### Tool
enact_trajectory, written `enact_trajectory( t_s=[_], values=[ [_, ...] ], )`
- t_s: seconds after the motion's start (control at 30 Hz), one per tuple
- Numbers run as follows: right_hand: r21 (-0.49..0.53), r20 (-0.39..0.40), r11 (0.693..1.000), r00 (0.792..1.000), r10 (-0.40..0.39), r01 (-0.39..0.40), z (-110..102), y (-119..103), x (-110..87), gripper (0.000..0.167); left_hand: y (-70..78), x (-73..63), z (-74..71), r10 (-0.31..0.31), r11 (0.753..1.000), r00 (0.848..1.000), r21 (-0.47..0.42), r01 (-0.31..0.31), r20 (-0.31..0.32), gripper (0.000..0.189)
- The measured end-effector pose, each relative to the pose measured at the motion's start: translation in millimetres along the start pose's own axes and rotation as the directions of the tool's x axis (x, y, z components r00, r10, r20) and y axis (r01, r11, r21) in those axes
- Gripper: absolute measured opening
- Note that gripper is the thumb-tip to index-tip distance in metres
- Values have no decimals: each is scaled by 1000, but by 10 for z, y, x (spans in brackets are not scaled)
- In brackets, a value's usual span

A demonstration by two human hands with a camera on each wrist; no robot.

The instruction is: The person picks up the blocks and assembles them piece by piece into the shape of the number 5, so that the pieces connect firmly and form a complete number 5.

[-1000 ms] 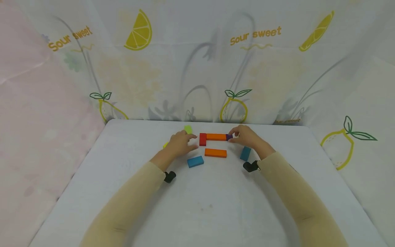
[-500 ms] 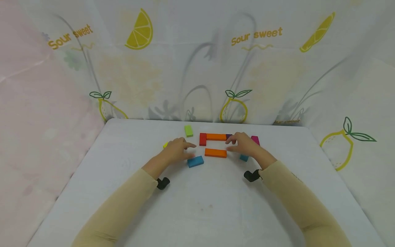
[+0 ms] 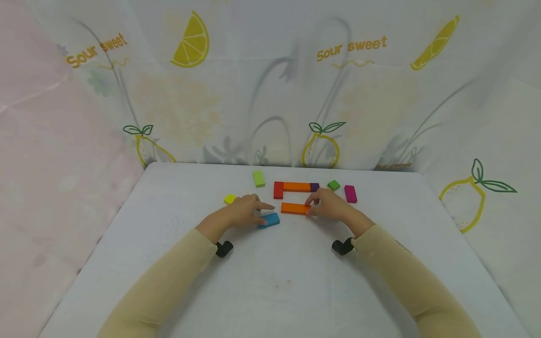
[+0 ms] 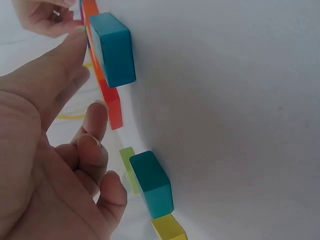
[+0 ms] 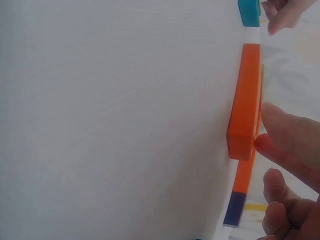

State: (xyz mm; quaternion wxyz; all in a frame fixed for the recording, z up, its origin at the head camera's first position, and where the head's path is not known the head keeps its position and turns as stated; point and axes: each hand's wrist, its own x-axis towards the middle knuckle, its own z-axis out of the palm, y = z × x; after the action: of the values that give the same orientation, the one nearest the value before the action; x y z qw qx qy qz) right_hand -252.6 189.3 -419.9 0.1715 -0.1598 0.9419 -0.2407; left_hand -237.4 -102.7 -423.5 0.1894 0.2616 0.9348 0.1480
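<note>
In the head view my right hand [image 3: 331,205] is at the right end of the near orange block [image 3: 292,208], thumb and forefinger around that end. The right wrist view shows these fingertips just above the block, not plainly gripping it. My left hand [image 3: 242,211] has its thumb at the blue block [image 3: 270,220], fingers extended and holding nothing. Behind the near orange block, a red block [image 3: 278,190], a far orange block [image 3: 297,187] and a purple block [image 3: 314,187] lie joined in a row.
Around the hands lie a lime block [image 3: 258,179], a yellow block [image 3: 230,199], a green block [image 3: 333,185] and a magenta block [image 3: 350,194]. A second teal block [image 4: 152,185] shows in the left wrist view. A printed curtain [image 3: 270,84] hangs behind the white table [image 3: 270,281].
My right hand has left the purple block and come nearer to the close orange block, uncovering the green and magenta blocks. The left hand has drawn back toward the blue block.
</note>
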Motion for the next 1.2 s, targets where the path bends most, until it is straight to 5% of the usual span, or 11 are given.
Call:
enact_trajectory(
  t_s=[0.43,0.77,1.2],
  values=[
    [-30,-5,999,999,35,-35,46,35,76,26,41,28,27,11,991,999,136,-17,45,51],
    [-39,7,997,998,62,-62,-2,20,35,25,95,4,93,-7,973,1000,231,8,-2,53],
    [-6,24,997,997,76,-76,-34,54,10,25,132,122,162,-107,967,989,219,128,-104,56]
  ],
)
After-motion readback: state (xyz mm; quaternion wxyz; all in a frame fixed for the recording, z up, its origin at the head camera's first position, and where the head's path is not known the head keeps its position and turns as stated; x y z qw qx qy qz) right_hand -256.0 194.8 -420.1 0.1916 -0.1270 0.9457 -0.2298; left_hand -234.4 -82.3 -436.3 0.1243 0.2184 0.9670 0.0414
